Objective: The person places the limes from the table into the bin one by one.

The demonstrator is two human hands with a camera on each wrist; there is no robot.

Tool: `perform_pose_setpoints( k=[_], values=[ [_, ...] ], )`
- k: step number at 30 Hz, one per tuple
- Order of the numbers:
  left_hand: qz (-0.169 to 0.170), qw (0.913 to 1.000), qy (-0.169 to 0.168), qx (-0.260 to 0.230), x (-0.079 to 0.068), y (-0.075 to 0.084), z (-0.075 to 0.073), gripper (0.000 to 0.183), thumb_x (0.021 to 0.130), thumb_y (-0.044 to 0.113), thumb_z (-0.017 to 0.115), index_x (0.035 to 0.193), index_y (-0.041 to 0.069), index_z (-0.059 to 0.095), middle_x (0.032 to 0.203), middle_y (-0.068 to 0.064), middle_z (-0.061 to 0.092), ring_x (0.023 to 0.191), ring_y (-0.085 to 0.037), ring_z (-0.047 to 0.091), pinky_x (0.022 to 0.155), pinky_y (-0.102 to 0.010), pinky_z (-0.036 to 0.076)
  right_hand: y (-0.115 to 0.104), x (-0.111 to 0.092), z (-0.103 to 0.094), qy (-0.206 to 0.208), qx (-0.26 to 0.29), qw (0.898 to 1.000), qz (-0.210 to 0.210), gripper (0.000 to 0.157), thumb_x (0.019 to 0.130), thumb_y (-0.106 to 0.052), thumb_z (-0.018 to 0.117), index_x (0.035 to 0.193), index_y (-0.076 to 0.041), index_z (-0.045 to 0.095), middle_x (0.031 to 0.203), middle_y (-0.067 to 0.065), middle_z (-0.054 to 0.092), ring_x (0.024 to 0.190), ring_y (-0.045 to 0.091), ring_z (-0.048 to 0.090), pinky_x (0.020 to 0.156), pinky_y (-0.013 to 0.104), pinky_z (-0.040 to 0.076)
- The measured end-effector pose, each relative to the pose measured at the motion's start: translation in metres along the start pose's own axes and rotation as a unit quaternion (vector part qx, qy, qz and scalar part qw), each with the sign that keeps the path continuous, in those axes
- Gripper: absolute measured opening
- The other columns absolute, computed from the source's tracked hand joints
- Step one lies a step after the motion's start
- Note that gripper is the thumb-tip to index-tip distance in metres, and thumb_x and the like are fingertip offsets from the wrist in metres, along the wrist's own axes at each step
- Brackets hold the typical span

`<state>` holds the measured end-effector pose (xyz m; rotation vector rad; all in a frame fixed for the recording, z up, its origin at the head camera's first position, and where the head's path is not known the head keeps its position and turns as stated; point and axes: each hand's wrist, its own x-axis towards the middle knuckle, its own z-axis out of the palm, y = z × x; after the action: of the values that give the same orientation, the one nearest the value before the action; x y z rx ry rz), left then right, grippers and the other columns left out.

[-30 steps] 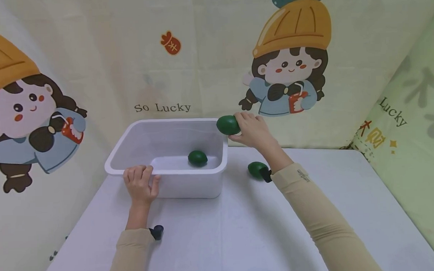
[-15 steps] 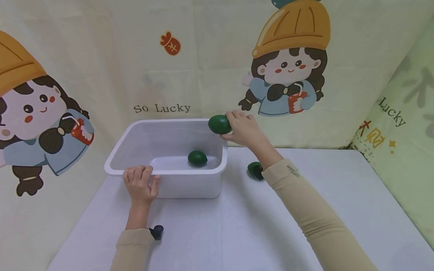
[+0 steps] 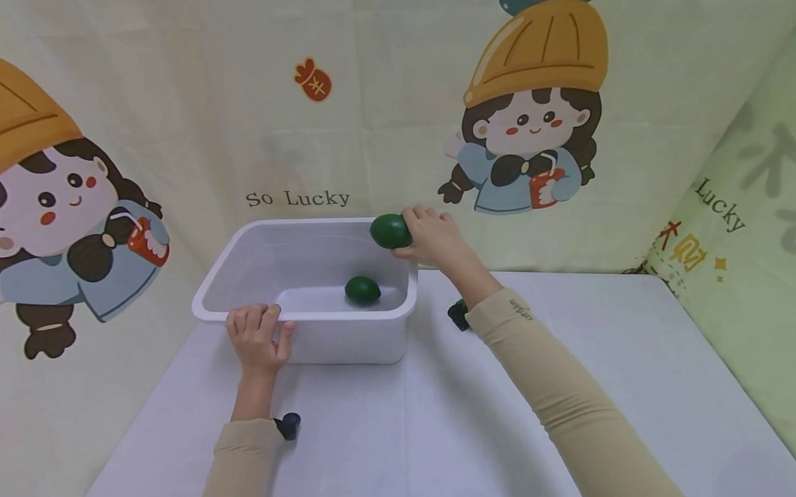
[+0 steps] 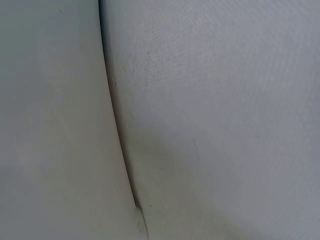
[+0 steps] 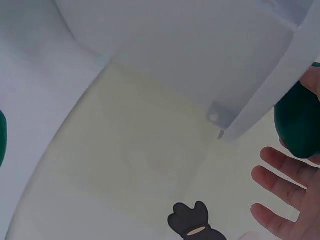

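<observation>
My right hand (image 3: pixel 433 236) holds a dark green oval fruit (image 3: pixel 391 231), lime- or avocado-like, over the right end of the white plastic bin (image 3: pixel 342 342). Thumb and fingers pinch the fruit's right end; in the right wrist view the held fruit (image 5: pixel 299 122) shows beside the bin's rim, with other fingers (image 5: pixel 280 175) spread loosely. A second green fruit (image 3: pixel 363 291) lies on the bin's floor, toward the right. At the front, my left hand (image 3: pixel 256 341) grips the bin's rim, fingers bent over the edge and thumb outside.
Another green fruit (image 3: pixel 462 305) lies on the white-covered table (image 3: pixel 405 438) right of the bin, mostly hidden by my right wrist and its black camera (image 3: pixel 458 315). A printed cloth (image 3: pixel 394 131) hangs behind. The left wrist view shows only pale close surfaces.
My right hand has carried the green fruit leftward, from the bin's right rim to over its opening. The left hand and the bin stay put.
</observation>
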<state>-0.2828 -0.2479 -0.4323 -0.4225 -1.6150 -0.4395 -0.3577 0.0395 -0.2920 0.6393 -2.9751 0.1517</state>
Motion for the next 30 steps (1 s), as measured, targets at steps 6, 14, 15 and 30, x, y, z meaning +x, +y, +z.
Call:
perform_pose_setpoints(
  k=[6,14,15,30],
  values=[
    [0.0,1.0,0.003,0.0,0.0,0.0,0.001,0.052,0.09,0.049,0.041,0.075,0.001,0.054,0.069,-0.015,0.047,0.068,-0.034,0.037,0.069,-0.049,0.025,-0.006,0.003,0.003,-0.005,0.003,1.0,0.0,0.07,0.082,-0.05,0.06,0.132,-0.007,0.036,0.128,0.01,0.044,0.116,0.027,0.041,0.095,0.048,0.032],
    [0.0,0.9999,0.011,0.0,0.001,-0.001,0.001,0.053,0.09,0.05,0.041,0.074,0.001,0.053,0.068,-0.016,0.046,0.067,-0.034,0.037,0.069,-0.049,0.025,-0.011,0.006,0.008,-0.015,0.001,1.0,0.001,0.072,0.081,-0.052,0.06,0.132,-0.008,0.036,0.128,0.01,0.043,0.116,0.027,0.04,0.096,0.048,0.031],
    [0.001,0.9999,0.011,-0.001,0.001,-0.001,0.001,0.053,0.09,0.049,0.041,0.074,0.001,0.053,0.068,-0.016,0.046,0.067,-0.034,0.037,0.069,-0.049,0.025,-0.012,0.006,0.009,-0.017,0.005,1.0,0.003,0.072,0.08,-0.052,0.06,0.132,-0.008,0.037,0.127,0.01,0.043,0.116,0.027,0.04,0.096,0.047,0.031],
    [0.003,1.0,0.008,-0.004,0.003,-0.001,0.002,0.052,0.09,0.049,0.042,0.075,0.0,0.054,0.068,-0.016,0.047,0.067,-0.035,0.038,0.069,-0.049,0.026,-0.012,0.004,0.011,-0.019,0.019,1.0,0.007,0.058,0.086,-0.05,0.054,0.128,-0.012,0.042,0.128,0.008,0.043,0.119,0.028,0.039,0.099,0.049,0.028]
  ],
)
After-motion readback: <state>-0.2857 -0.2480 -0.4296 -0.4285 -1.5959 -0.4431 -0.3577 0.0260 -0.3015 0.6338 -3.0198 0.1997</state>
